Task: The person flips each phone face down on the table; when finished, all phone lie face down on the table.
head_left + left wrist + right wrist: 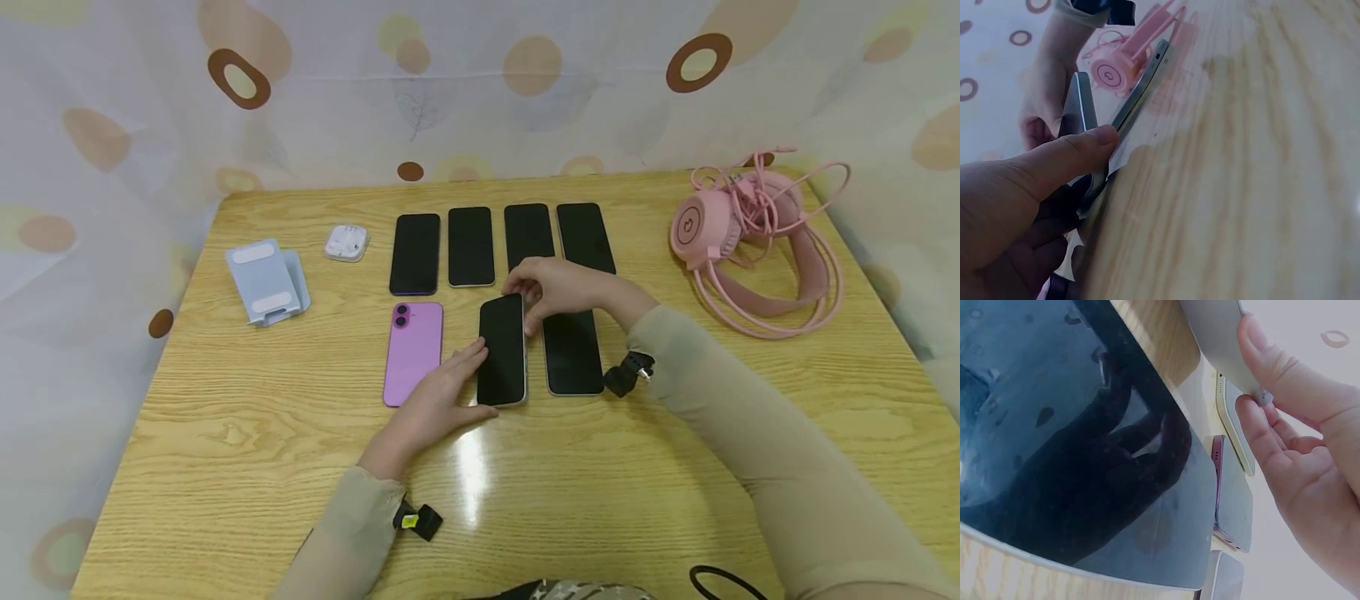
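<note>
A black-screened smartphone [501, 358] is between my two hands near the table's middle, raised at a tilt in the left wrist view. My left hand [435, 400] holds its lower left part, the thumb along an edge. At the upper right corner, my right hand [558, 287] pinches it between thumb and fingers; the right wrist view shows that phone's pale side [1219, 344]. To the left lies a purple phone [412, 350], back up with two camera lenses. Another dark-screened phone [573, 358] lies to the right, its upper part behind my right wrist.
Several black-screened phones [415, 254] form a row behind. A light blue phone stand [262, 279] and boxed white earphones [347, 242] are at the left. Pink headphones [708, 225] with a looped cable lie at the right. Patterned cloth hangs behind the wooden table [262, 467].
</note>
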A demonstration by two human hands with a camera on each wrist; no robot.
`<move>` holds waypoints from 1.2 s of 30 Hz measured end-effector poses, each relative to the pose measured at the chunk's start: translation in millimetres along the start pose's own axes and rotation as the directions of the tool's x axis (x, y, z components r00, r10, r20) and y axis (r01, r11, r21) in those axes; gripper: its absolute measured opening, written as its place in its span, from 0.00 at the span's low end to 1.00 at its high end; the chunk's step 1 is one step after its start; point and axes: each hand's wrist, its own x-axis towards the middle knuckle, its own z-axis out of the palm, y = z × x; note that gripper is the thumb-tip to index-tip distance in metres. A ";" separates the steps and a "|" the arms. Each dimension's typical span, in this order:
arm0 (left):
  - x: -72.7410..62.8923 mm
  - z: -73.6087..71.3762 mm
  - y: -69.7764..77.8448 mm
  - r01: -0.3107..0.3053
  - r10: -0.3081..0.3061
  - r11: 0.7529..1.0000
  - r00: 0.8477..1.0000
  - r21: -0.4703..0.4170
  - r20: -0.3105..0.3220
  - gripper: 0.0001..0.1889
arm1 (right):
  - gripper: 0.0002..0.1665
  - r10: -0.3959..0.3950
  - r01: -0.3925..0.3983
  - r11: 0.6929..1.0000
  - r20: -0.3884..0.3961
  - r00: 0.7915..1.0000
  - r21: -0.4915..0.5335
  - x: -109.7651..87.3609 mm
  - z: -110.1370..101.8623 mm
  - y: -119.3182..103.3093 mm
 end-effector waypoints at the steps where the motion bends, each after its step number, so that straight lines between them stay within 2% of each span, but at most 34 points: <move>1: 0.0 -0.1 0.1 -0.002 0.002 1.000 1.000 0.000 -0.001 0.41 | 0.36 -0.008 0.009 1.000 -0.005 1.000 0.005 -0.5 -0.4 -0.5; 6: 1.0 0.6 0.4 -0.007 0.007 1.000 1.000 -0.005 -0.003 0.41 | 0.34 -0.059 0.061 0.998 -0.043 0.997 0.033 -2.2 -1.1 -1.5; 11: 4.0 2.1 2.0 -0.015 0.015 1.000 1.000 -0.009 0.001 0.41 | 0.32 -0.135 0.143 0.987 -0.099 0.986 0.069 -0.7 -1.1 -4.2; 14: 5.6 2.8 4.0 -0.013 0.013 1.000 1.000 -0.008 0.000 0.42 | 0.32 -0.155 0.164 0.984 -0.120 0.981 0.064 0.6 -1.2 -8.9; 18: 5.1 3.3 5.7 -0.016 0.017 1.000 0.997 0.016 -0.072 0.49 | 0.32 -0.155 0.162 0.986 -0.138 0.978 0.038 1.4 -1.1 -14.8; 20: 4.1 2.8 5.9 -0.052 0.060 0.997 0.989 0.061 -0.133 0.54 | 0.31 -0.155 0.161 0.987 -0.146 0.977 0.028 1.7 -0.4 -15.7; 23: 3.4 0.2 6.4 -0.139 0.172 0.976 0.963 0.166 -0.208 0.60 | 0.31 -0.166 0.172 0.985 -0.160 0.973 0.024 2.6 1.5 -15.9; 26: 3.2 -2.9 7.4 -0.223 0.287 0.938 0.929 0.265 -0.233 0.61 | 0.32 -0.173 0.180 0.983 -0.171 0.970 0.028 4.6 4.3 -15.0; 29: 2.6 -4.8 9.0 -0.268 0.348 0.911 0.907 0.313 -0.236 0.59 | 0.32 -0.174 0.183 0.982 -0.177 0.969 0.036 6.3 7.2 -15.4; 33: 0.5 -4.9 10.3 -0.280 0.368 0.899 0.899 0.337 -0.236 0.54 | 0.31 -0.186 0.197 0.980 -0.195 0.963 0.036 7.5 10.5 -15.7; 36: -1.4 -5.0 11.2 -0.271 0.360 0.900 0.904 0.341 -0.232 0.52 | 0.31 -0.200 0.215 0.975 -0.216 0.956 0.050 7.9 13.3 -14.8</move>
